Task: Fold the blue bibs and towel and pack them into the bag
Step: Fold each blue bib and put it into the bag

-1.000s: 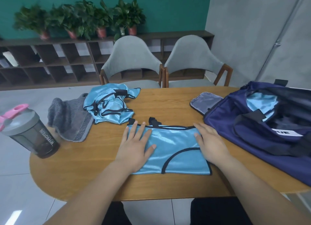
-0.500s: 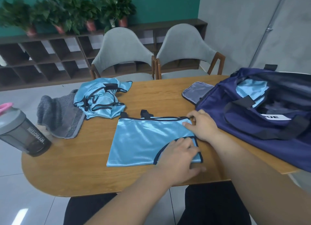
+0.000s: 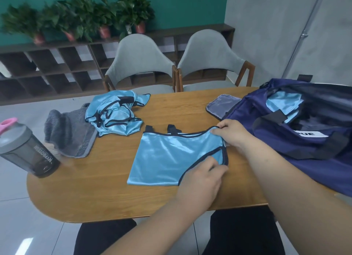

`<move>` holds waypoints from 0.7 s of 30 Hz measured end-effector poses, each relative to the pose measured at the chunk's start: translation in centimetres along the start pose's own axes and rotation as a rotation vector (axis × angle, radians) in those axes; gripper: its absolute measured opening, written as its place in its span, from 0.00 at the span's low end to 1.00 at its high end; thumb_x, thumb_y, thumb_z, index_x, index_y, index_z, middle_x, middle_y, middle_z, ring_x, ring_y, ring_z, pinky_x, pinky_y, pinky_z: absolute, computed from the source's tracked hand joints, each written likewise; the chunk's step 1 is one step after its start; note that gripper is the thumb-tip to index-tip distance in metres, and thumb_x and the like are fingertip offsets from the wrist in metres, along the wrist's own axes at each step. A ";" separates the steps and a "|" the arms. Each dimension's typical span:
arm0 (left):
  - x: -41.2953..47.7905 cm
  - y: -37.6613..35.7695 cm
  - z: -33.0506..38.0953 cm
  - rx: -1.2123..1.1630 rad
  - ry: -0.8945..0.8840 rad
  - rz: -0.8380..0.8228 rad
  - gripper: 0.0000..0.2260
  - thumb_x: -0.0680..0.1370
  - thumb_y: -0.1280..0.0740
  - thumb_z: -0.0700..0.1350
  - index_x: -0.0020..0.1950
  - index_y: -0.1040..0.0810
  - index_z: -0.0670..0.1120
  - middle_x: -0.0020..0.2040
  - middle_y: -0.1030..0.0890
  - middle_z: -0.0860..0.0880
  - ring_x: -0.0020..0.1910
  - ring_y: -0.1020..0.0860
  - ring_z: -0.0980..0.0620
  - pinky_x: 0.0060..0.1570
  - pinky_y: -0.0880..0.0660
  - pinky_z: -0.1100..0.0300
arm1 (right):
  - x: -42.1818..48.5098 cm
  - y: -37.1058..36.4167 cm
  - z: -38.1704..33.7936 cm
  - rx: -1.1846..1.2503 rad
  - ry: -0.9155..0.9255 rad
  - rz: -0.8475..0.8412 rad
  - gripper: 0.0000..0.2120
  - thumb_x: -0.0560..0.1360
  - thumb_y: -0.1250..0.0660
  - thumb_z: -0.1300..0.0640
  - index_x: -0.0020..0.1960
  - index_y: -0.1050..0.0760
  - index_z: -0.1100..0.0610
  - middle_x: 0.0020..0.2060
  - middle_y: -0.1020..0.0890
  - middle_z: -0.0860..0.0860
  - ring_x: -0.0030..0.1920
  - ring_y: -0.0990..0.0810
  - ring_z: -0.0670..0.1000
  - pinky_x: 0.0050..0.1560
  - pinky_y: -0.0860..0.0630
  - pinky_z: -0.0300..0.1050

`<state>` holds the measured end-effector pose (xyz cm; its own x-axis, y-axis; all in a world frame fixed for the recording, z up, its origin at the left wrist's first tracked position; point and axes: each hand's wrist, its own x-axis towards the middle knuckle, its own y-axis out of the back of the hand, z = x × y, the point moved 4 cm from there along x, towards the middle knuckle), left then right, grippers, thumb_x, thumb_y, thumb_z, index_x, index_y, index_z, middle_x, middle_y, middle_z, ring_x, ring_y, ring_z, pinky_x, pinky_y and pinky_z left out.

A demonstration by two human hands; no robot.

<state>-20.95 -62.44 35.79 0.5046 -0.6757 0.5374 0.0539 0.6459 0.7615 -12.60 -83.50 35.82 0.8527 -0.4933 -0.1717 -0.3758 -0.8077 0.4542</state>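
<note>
A folded light-blue bib (image 3: 167,159) with dark trim lies flat on the wooden table (image 3: 99,193). My right hand (image 3: 231,133) pinches its far right corner, slightly lifted. My left hand (image 3: 202,180) pinches its near right corner. A crumpled pile of blue bibs (image 3: 114,115) sits at the back left, partly on a grey towel (image 3: 70,134). The navy duffel bag (image 3: 297,144) stands open on the right with a folded blue bib (image 3: 282,104) inside.
A grey shaker bottle (image 3: 26,150) with a pink lid stands at the table's left end. The bag's open flap (image 3: 222,107) lies flat beside it. Two grey chairs (image 3: 141,64) stand behind the table. My knees are under the near edge.
My left hand crossed from the bib's left side to its near right corner. My right hand shifted to the far right corner, and both now pinch that edge, lifting it slightly.
</note>
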 end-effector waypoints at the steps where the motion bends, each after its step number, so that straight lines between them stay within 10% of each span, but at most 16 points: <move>1: 0.0 1.0 0.0 -0.089 0.028 0.064 0.10 0.82 0.34 0.39 0.61 0.18 0.47 0.50 0.24 0.49 0.41 0.23 0.50 0.41 0.22 0.57 | -0.3 -0.2 -0.6 0.066 -0.018 -0.016 0.09 0.74 0.22 0.53 0.47 0.19 0.57 0.39 0.18 0.53 0.39 0.20 0.52 0.37 0.20 0.48; 8: -2.0 7.6 -2.0 -0.415 0.344 0.409 0.10 0.80 0.31 0.33 0.54 0.14 0.46 0.46 0.19 0.55 0.39 0.17 0.54 0.40 0.22 0.63 | -1.0 -3.7 -6.5 0.244 0.021 -0.017 0.06 0.74 0.25 0.56 0.43 0.22 0.54 0.37 0.20 0.54 0.37 0.22 0.53 0.41 0.24 0.47; 21: -9.5 12.1 -9.9 -0.466 0.847 0.549 0.11 0.81 0.31 0.38 0.51 0.18 0.55 0.38 0.17 0.51 0.37 0.19 0.52 0.41 0.22 0.59 | -1.5 -17.7 -12.1 -0.060 0.086 0.030 0.08 0.75 0.26 0.54 0.51 0.22 0.52 0.43 0.17 0.49 0.42 0.18 0.51 0.40 0.24 0.45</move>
<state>-16.56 -44.69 36.31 0.9751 0.0891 0.2032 -0.1285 0.9734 0.1898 -2.79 -64.54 38.60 0.8704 -0.4852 -0.0831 -0.3811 -0.7711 0.5101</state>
